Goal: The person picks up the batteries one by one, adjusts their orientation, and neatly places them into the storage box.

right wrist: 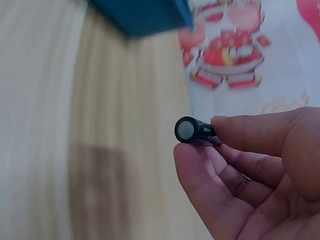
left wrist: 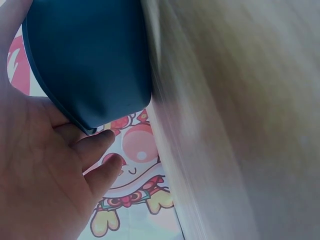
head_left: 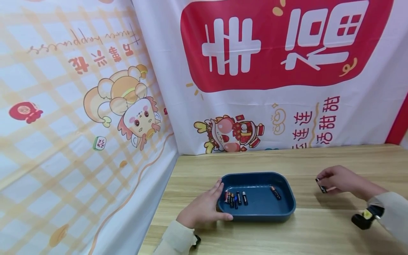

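A dark blue tray (head_left: 261, 216) stands on the wooden table. My left hand (head_left: 205, 207) holds its left end, thumb along the front rim and fingers over the left side. In the left wrist view, that hand (left wrist: 40, 170) meets the rim of the blue tray (left wrist: 90, 60). To the right of the tray, my right hand (head_left: 341, 180) pinches a small battery (head_left: 320, 185) above the table. The right wrist view shows the flat end of this black battery (right wrist: 186, 130) between thumb and fingertips. Several batteries (head_left: 231, 200) lie grouped at the tray's left; another battery (head_left: 275, 193) lies at its right.
The wooden table (head_left: 318, 230) extends around the tray. A printed white cloth (head_left: 255, 106) hangs behind it, and a checked cloth (head_left: 79, 141) hangs along the left side. A black band with a device (head_left: 366, 216) is on the right wrist.
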